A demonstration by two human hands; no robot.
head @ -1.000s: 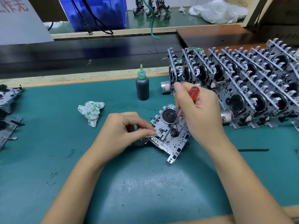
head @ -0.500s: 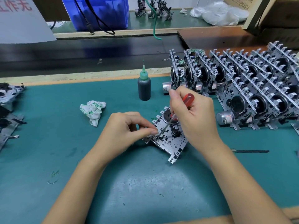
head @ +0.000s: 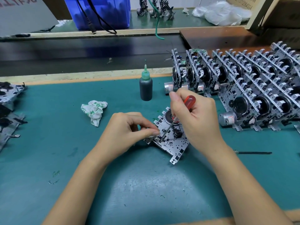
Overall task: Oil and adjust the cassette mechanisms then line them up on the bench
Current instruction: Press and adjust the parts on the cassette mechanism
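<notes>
At the middle of the green tabletop [head: 48, 143], the right hand [head: 197, 118] has its grip clenched around a screwdriver [head: 190, 101] with a clear red handle, the thumb raised along the handle's left side. The metal shaft slants down and to the left, and its tip meets the face of a cassette mechanism [head: 172, 140] lying flat on the tabletop. The left hand [head: 128, 132] steadies that mechanism from the left, its thumb and forefinger pinching a small metal tab at the plate's near-left corner while the other fingers curl underneath. The mechanism is a perforated silver plate with a dark round wheel near its far end.

Just beyond the hands stands a dark oil bottle [head: 145, 88] with a green nozzle, upright. To its left lies a crumpled white rag [head: 94, 110] with green print. On the right, a row of finished mechanisms [head: 243, 88] stands on edge, packed side by side and running toward the far right. A thin dark rod [head: 253, 152] lies flat near the right forearm. More mechanisms [head: 9, 103] lie at the left edge. Farther back sit a blue crate [head: 100, 12] and a clear plastic bag [head: 222, 13].
</notes>
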